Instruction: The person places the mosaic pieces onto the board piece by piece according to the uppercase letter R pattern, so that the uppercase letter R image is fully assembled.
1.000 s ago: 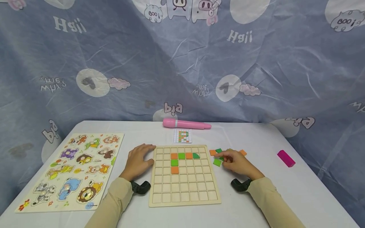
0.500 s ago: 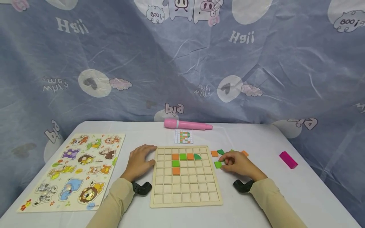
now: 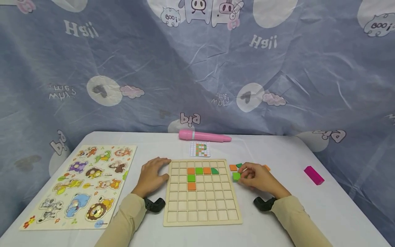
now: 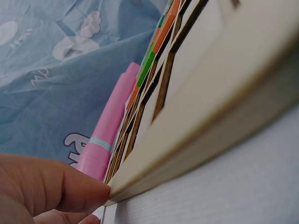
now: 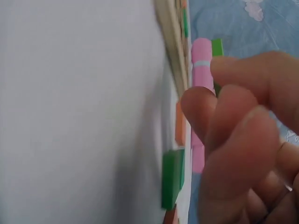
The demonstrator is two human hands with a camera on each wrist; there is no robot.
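Observation:
My right hand (image 3: 259, 178) pinches a light green square tile (image 3: 236, 176) between thumb and fingers, just right of the wooden grid board (image 3: 202, 206). In the right wrist view this tile (image 5: 217, 48) sticks out past the fingertips, partly hidden. My left hand (image 3: 151, 176) rests at the board's upper left edge, its thumb touching the side. On the board, orange tiles (image 3: 191, 186) and green tiles (image 3: 199, 171) form a row with a short column below its left end. A rounded dark green piece (image 3: 214, 171) ends the row.
Loose orange (image 3: 233, 167) and green pieces lie by the right hand, some hidden behind it. A small pattern card (image 3: 200, 149) and a pink pen-shaped object (image 3: 205, 136) lie beyond the board. An animal puzzle (image 3: 81, 185) is left; a magenta block (image 3: 314, 175) right.
My right hand has gone from hovering over the loose pieces to pinching the light green tile, which now sits tilted up in the fingers. The left hand stays at the board's edge.

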